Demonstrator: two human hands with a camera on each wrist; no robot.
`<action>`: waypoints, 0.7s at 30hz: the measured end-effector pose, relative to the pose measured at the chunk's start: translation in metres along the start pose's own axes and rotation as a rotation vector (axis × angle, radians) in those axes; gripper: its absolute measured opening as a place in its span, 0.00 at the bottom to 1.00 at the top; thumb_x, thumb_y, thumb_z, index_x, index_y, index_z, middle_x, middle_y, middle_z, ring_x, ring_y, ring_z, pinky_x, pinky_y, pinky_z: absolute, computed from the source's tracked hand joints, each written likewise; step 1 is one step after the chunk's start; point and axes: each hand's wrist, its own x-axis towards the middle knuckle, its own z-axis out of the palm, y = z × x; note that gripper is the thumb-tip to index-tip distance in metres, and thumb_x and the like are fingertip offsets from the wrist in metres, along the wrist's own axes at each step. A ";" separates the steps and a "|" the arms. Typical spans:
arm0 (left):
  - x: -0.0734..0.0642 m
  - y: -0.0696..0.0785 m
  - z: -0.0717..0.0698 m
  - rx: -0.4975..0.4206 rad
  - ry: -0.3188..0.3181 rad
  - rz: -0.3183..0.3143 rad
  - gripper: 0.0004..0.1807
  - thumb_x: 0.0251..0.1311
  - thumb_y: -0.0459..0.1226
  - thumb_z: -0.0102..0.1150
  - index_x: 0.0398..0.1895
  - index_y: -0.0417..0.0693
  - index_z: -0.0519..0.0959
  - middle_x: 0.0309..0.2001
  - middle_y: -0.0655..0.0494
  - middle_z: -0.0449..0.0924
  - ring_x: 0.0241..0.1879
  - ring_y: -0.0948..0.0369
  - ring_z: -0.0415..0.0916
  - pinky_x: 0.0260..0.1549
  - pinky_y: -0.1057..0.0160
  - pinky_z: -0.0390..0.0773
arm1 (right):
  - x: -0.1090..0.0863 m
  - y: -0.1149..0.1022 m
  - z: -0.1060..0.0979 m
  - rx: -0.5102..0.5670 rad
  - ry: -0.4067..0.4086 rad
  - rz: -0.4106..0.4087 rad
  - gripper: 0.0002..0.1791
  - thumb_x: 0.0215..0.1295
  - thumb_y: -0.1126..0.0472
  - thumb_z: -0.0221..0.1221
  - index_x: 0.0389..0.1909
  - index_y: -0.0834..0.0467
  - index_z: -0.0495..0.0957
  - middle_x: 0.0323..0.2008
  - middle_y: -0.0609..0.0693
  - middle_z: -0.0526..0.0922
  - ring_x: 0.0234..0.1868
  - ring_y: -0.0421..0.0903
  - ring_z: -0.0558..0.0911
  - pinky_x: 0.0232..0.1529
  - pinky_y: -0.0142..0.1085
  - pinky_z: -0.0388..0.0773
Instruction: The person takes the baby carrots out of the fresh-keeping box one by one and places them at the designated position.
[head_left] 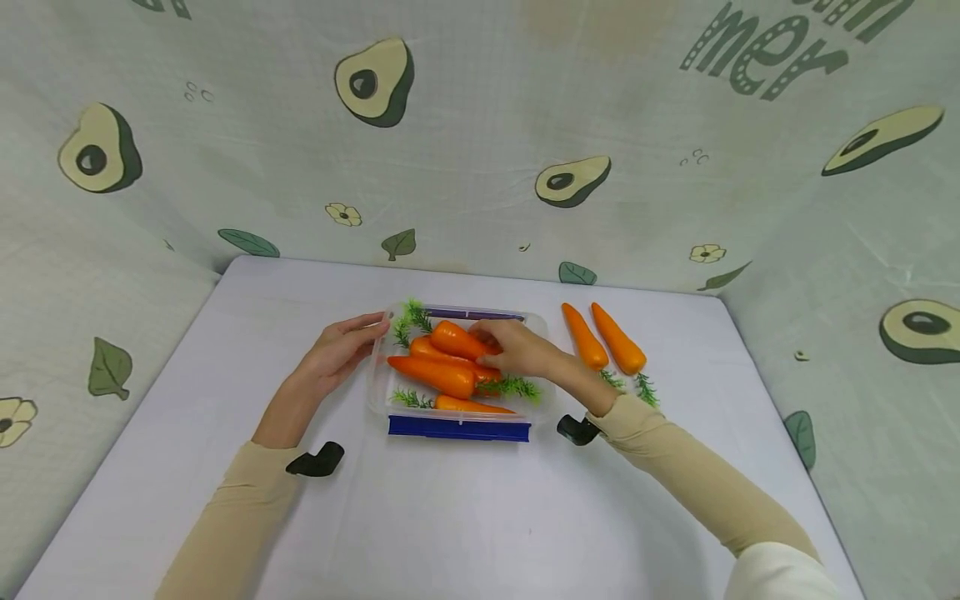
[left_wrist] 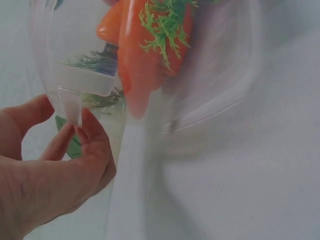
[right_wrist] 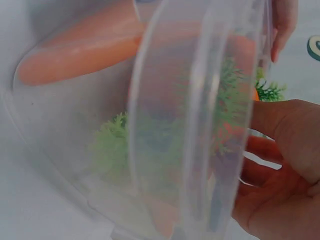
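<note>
A clear plastic container (head_left: 380, 402) with blue latches (head_left: 459, 429) sits mid-table, holding several orange carrots (head_left: 431, 372) with green leafy tops. At its left end, my left hand (head_left: 337, 354) holds the side; the left wrist view shows thumb and fingers about a clear side flap (left_wrist: 71, 102). My right hand (head_left: 521, 350) reaches over the right rim, its thumb and fingers on a carrot (head_left: 453, 339) on top of the pile. In the right wrist view the fingertips are partly hidden behind the cloudy container wall (right_wrist: 195, 125).
Two more carrots (head_left: 617, 337) lie on the white table right of the container, tops toward me, close to the right forearm. A cloth printed with avocados (head_left: 375, 82) rises behind the table and along both sides. Black wrist mounts (head_left: 317, 460) stick out from both sleeves.
</note>
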 end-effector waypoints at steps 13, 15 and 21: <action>0.000 -0.001 0.001 -0.026 -0.011 0.001 0.34 0.74 0.42 0.60 0.78 0.43 0.64 0.74 0.49 0.62 0.68 0.60 0.65 0.68 0.67 0.66 | -0.004 0.002 0.002 -0.038 0.054 -0.051 0.25 0.67 0.65 0.68 0.63 0.66 0.77 0.53 0.59 0.84 0.52 0.53 0.83 0.56 0.45 0.81; 0.000 -0.002 0.001 -0.022 -0.007 0.000 0.33 0.74 0.42 0.60 0.78 0.44 0.64 0.73 0.50 0.62 0.68 0.59 0.64 0.67 0.67 0.66 | -0.007 0.003 -0.002 -0.030 0.074 -0.057 0.25 0.67 0.64 0.69 0.62 0.66 0.78 0.53 0.60 0.85 0.51 0.54 0.83 0.55 0.45 0.82; -0.001 -0.001 0.001 -0.018 -0.006 0.002 0.34 0.74 0.43 0.60 0.78 0.44 0.64 0.73 0.50 0.63 0.67 0.59 0.65 0.69 0.66 0.65 | -0.017 0.006 -0.013 0.017 0.139 -0.042 0.27 0.67 0.62 0.70 0.64 0.67 0.77 0.53 0.61 0.84 0.51 0.56 0.84 0.53 0.46 0.83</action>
